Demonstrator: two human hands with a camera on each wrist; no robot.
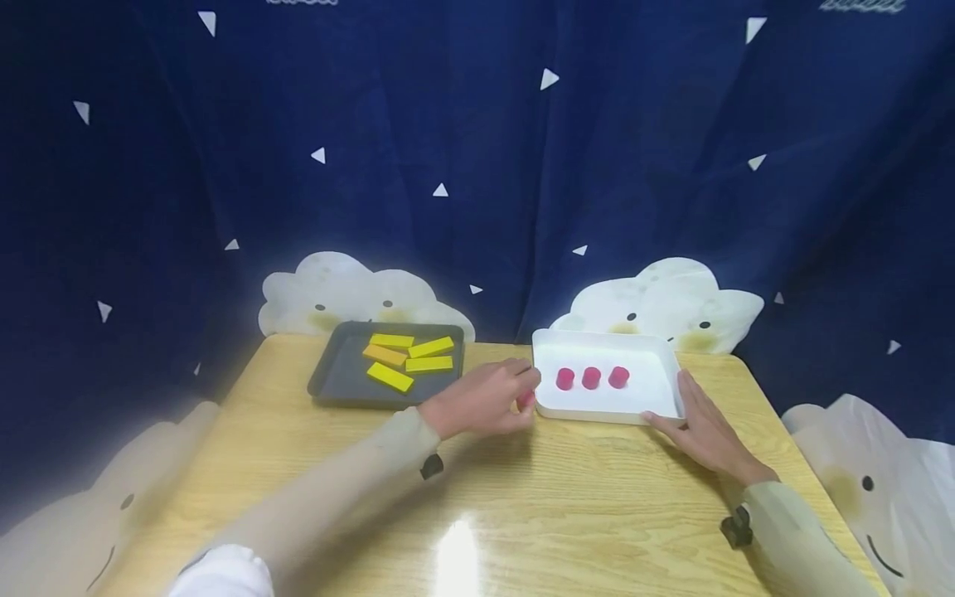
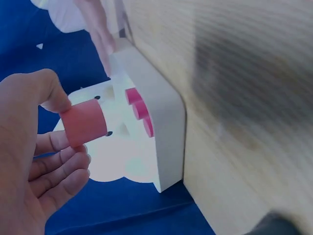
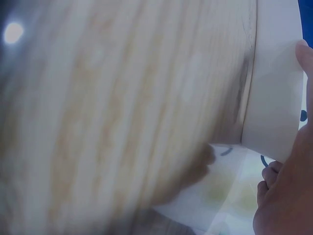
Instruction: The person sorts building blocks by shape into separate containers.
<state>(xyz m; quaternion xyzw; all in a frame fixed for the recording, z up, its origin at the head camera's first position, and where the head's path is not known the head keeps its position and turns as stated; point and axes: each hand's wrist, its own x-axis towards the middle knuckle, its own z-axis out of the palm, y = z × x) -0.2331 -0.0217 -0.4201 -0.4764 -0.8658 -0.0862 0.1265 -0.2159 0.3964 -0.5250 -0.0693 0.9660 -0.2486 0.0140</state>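
Observation:
My left hand pinches a red cylinder between thumb and fingers, at the left end of the white tray. Inside that tray stand three more red cylinders in a row. My right hand rests at the tray's right end, thumb on the front rim and fingers along the right side. In the right wrist view the right thumb lies at the top of the tray's white wall.
Left of the white tray, a dark grey tray holds several yellow blocks and one orange block. Both trays stand near the back edge of the wooden table. A dark blue curtain with cloud prints hangs behind.

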